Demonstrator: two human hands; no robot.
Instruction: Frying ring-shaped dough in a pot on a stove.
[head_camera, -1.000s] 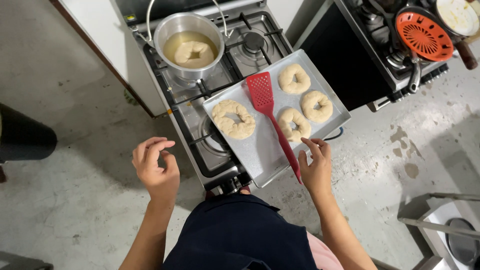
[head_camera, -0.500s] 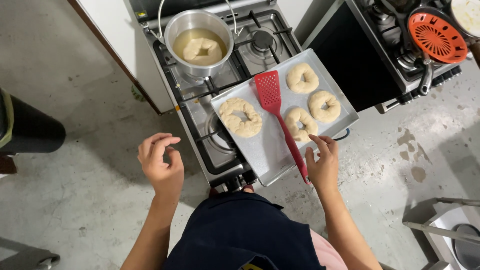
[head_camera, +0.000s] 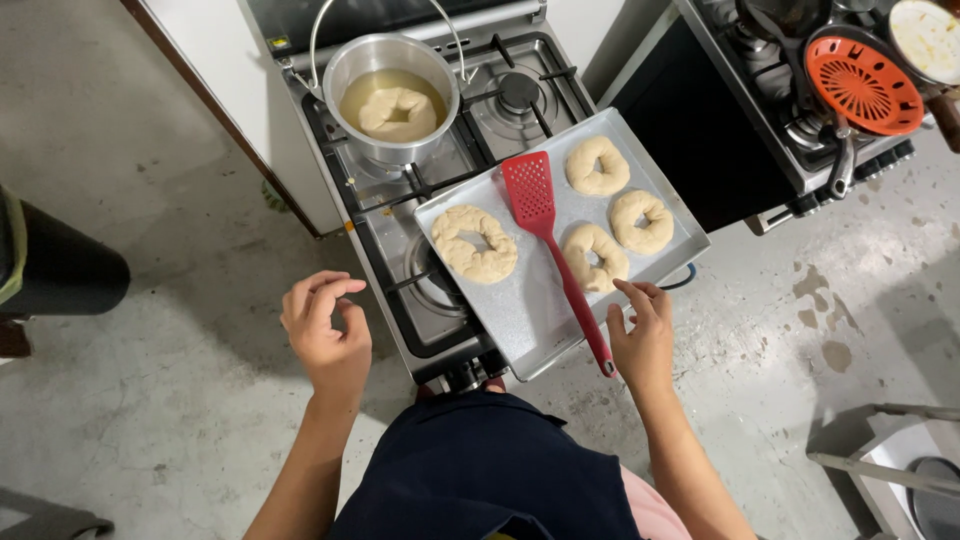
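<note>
Right hand (head_camera: 642, 338): nearer hand; fingers loosely spread, gripping nothing, fingertips at the near edge of the baking tray (head_camera: 520, 320).
Red slotted spatula (head_camera: 553, 250): on the tray; handle end just left of the fingers, blade pointing away toward the pot (head_camera: 392, 95).
Left hand (head_camera: 325, 330): loosely curled, empty, well apart.
Count: four dough rings on tray, one in pot.

Baking tray (head_camera: 520, 310) with four dough rings on stove (head_camera: 400, 250)

Right hand (head_camera: 642, 335) touches the near tray edge beside the red spatula (head_camera: 550, 240). Left hand (head_camera: 325, 330) hovers curled, empty. Far left: pot (head_camera: 392, 95) containing one ring.
</note>
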